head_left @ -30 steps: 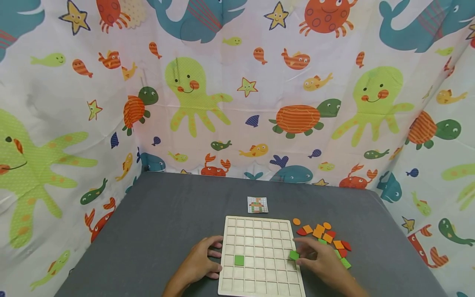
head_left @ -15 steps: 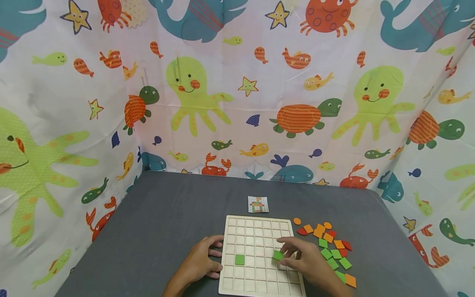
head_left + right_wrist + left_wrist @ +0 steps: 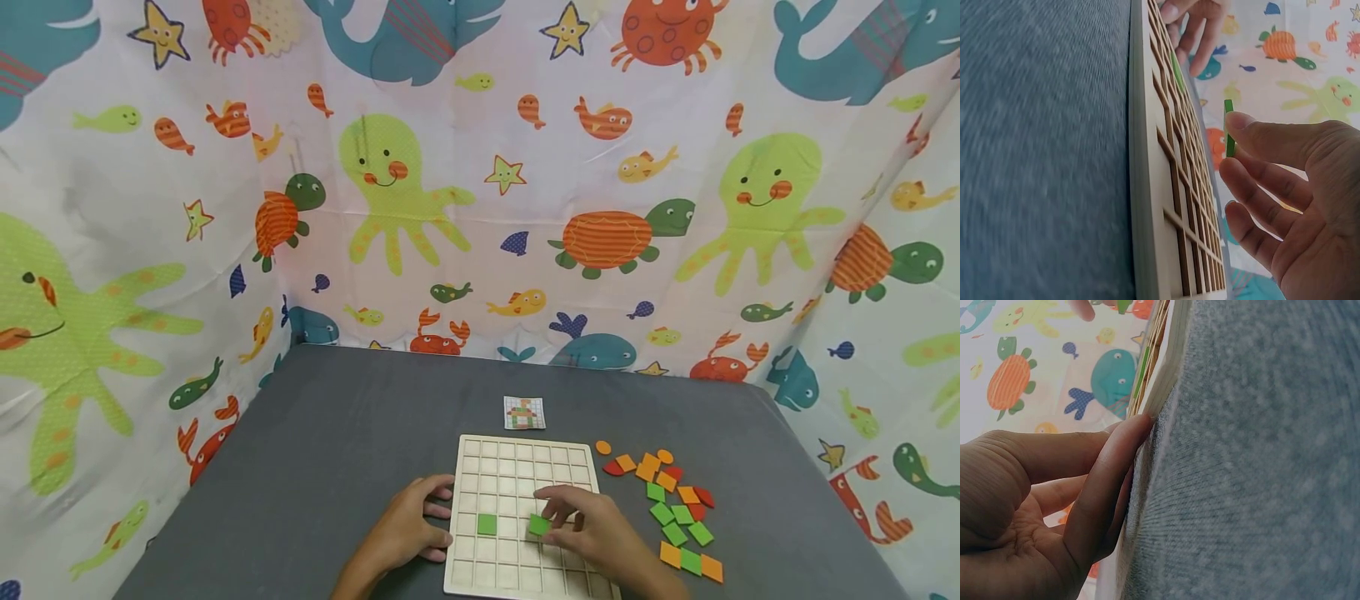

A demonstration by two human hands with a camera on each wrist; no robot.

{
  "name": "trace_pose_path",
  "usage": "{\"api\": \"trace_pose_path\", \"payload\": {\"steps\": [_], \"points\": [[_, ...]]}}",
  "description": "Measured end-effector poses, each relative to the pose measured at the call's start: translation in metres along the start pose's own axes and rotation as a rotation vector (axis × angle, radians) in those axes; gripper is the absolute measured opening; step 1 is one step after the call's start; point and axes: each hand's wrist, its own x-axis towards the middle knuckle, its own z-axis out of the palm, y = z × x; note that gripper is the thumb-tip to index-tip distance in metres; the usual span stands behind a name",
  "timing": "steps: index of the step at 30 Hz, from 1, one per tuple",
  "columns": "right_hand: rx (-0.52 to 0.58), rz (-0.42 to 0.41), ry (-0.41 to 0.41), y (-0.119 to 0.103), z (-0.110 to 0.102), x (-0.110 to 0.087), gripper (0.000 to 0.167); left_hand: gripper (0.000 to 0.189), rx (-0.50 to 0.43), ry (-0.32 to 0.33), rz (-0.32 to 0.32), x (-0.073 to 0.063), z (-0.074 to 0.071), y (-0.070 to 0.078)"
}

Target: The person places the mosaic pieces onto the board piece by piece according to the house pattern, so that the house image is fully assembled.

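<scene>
My right hand (image 3: 588, 521) pinches a green square tile (image 3: 538, 525) between thumb and fingers, over the lower middle of a wooden grid board (image 3: 495, 577). The right wrist view shows this held tile (image 3: 1229, 137) edge-on and apart from the grid. Another green square tile (image 3: 487, 524) sits in a cell on the left part of the board. My left hand (image 3: 405, 525) rests at the board's left edge, holding no tile. In the left wrist view, fingertips (image 3: 1144, 422) touch the board's side, low by the grey tabletop.
Right of the board lie loose orange, red and green tiles (image 3: 681, 514), some round or with a curved side. Behind the board is a small pattern card (image 3: 523, 413) with a coloured grid. A sea-animal curtain (image 3: 450, 208) borders the grey table (image 3: 360, 417).
My right hand has carried the green tile leftward from the board's right edge to over its middle. Tiles it covered on the right now show. The left hand stays at the edge.
</scene>
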Motion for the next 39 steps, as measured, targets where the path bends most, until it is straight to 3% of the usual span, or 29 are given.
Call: {"api": "trace_pose_path", "payload": {"steps": [11, 24, 39], "points": [[0.058, 0.021, -0.066, -0.01, 0.018, 0.011, 0.048, 0.086, 0.0, 0.003, 0.0, 0.0, 0.0, -0.001], [0.112, -0.103, -0.093, -0.013, 0.04, 0.015, 0.048, 0.085, -0.002, -0.002, -0.001, 0.0, 0.0, 0.001], [0.076, -0.04, -0.115, -0.018, 0.052, 0.024, 0.051, 0.084, -0.004, 0.0, -0.001, 0.0, 0.0, 0.0]]}}
